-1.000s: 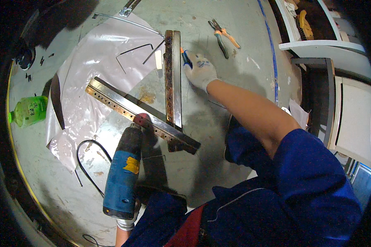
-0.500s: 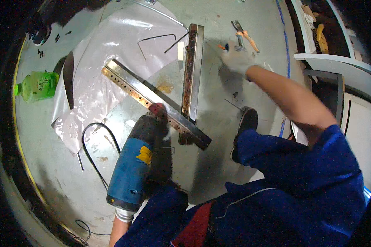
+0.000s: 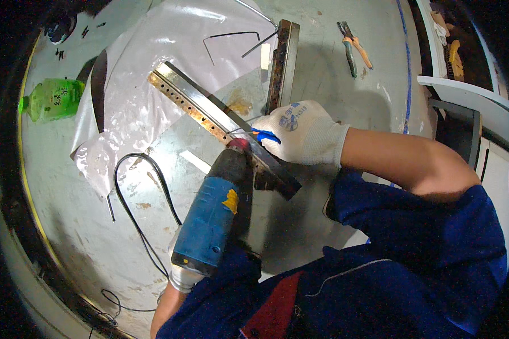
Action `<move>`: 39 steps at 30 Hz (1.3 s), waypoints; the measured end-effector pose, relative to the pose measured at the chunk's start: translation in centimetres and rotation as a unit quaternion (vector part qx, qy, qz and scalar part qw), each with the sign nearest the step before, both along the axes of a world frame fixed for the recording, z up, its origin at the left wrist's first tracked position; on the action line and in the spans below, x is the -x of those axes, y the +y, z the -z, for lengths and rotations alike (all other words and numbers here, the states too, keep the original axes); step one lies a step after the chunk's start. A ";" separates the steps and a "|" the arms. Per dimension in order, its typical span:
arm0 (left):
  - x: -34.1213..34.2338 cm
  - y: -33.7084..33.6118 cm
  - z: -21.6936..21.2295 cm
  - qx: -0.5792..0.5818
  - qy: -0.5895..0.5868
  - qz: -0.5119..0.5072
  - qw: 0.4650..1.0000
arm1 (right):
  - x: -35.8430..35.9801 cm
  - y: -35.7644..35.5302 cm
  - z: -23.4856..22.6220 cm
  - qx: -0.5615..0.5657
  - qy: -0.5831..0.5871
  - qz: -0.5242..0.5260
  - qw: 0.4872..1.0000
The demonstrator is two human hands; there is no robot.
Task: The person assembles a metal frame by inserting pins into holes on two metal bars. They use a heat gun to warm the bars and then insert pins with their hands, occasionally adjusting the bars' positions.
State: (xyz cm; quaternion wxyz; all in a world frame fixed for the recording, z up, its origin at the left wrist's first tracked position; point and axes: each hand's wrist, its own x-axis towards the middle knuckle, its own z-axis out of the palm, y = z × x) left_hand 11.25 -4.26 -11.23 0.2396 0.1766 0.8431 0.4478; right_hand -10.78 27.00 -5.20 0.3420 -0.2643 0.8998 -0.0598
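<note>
The left grip [image 3: 184, 279] wraps a blue power tool [image 3: 205, 212] while the right grip [image 3: 300, 133] pinches a slim orange-ended tool [image 3: 256, 133] by the perforated metal bar [image 3: 195, 104] just beside it — probably lining up — and steady alignment seems called for next.

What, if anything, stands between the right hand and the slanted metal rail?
Only the slim tool held in the right hand shows between it and the metal rail; whether hand and rail touch is unclear. The blue power tool has its nose at the rail, further left, not in between.
</note>
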 end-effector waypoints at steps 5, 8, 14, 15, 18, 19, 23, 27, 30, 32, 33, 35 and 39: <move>-0.5 -0.6 -0.1 0.009 -0.002 -0.003 1.000 | 0.1 -0.9 -0.2 -0.015 0.003 -0.022 1.000; -0.5 -0.9 0.0 0.012 -0.002 0.000 1.000 | 0.4 -1.5 -0.7 -0.042 0.005 -0.035 0.999; -0.4 -0.7 0.1 0.027 0.016 0.012 0.999 | 0.5 -1.2 -0.3 -0.042 -0.004 -0.043 0.998; -0.4 -0.6 0.1 0.029 0.020 0.014 0.999 | 0.5 -1.1 -0.1 -0.035 -0.001 -0.042 0.998; -0.5 -0.7 0.1 0.021 0.004 0.002 1.000 | 0.6 -1.2 0.4 -0.024 0.002 -0.052 0.998; -0.6 -0.8 0.2 0.009 -0.012 -0.004 1.000 | 0.7 -1.1 0.3 -0.025 0.005 -0.056 0.998; -1.3 -1.2 0.7 -0.012 -0.049 -0.017 0.999 | 0.4 0.1 0.9 0.030 0.063 -0.074 0.995; -1.4 -1.4 0.8 -0.008 -0.071 -0.018 0.997 | 0.5 0.6 1.0 0.064 0.077 -0.077 0.992; -1.4 -1.4 0.7 -0.006 -0.064 -0.017 0.998 | 0.7 0.5 0.9 0.046 0.059 -0.073 0.995; -1.2 -1.3 0.8 -0.009 -0.057 -0.015 0.998 | 0.7 0.6 0.7 0.026 0.053 -0.066 0.996; -1.1 -1.2 0.8 -0.007 -0.054 -0.014 0.998 | 0.7 0.6 0.8 0.026 0.055 -0.063 0.996; -1.0 -1.1 1.0 -0.010 -0.052 -0.012 0.999 | 0.6 0.6 0.8 0.025 0.053 -0.063 0.996; -1.1 -1.2 0.7 -0.008 -0.052 -0.013 0.999 | 0.6 0.7 1.0 0.040 0.048 -0.063 0.996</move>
